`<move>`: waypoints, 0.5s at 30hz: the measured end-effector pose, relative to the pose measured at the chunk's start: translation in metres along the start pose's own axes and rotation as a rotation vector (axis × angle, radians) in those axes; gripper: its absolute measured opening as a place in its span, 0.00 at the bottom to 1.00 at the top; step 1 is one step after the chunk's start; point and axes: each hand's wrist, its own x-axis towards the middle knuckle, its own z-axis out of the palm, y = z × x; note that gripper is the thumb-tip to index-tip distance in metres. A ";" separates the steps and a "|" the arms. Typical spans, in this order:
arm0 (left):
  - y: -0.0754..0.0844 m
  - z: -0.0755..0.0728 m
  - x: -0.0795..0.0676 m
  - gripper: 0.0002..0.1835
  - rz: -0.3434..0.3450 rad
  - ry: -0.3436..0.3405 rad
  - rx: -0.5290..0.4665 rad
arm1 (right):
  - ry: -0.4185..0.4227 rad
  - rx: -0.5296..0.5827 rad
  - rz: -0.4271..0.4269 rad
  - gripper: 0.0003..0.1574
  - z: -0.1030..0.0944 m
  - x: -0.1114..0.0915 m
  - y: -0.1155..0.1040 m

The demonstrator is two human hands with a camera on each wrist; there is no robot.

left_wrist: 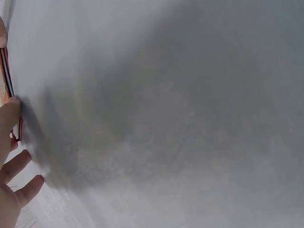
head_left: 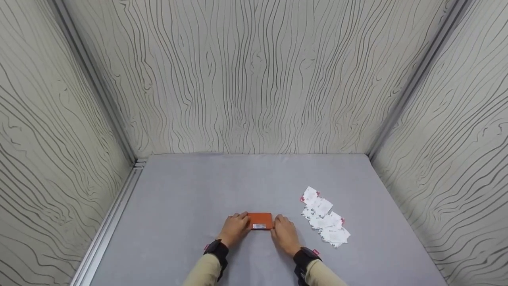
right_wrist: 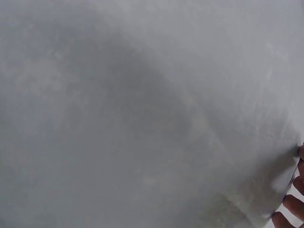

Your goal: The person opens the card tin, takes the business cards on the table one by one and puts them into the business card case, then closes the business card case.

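Observation:
A flat orange box [head_left: 260,219] with a small pale label near its front edge is between the two hands, near the middle of the grey table. My left hand [head_left: 235,228] grips its left end, thumb and fingers at the edge. In the left wrist view, the box's thin side [left_wrist: 6,76] shows dark red rims with a pale strip between them. At the opposite end, my right hand [head_left: 285,233] holds the right edge. Only some fingertips [right_wrist: 293,204] of that hand appear in the right wrist view, and the box is out of sight there.
Several white cards or packets [head_left: 326,222] with red and green marks lie overlapping in a slanting row to the right of the right hand. Grey cloth [head_left: 190,186] covers the table. Wood-patterned panels [head_left: 254,79] enclose it, and a metal rail [head_left: 107,226] runs along the left edge.

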 end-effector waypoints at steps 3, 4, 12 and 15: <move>-0.001 0.001 -0.001 0.13 0.017 0.004 0.027 | -0.004 0.000 -0.002 0.13 0.001 0.000 0.000; -0.002 0.001 -0.001 0.13 0.025 0.007 0.042 | -0.007 -0.002 -0.002 0.13 0.002 0.000 0.000; -0.002 0.000 -0.002 0.15 0.013 -0.050 0.055 | -0.034 -0.025 0.025 0.11 0.002 0.002 -0.001; -0.001 -0.001 -0.002 0.17 -0.011 -0.077 0.031 | -0.028 -0.021 0.021 0.11 0.001 0.003 -0.001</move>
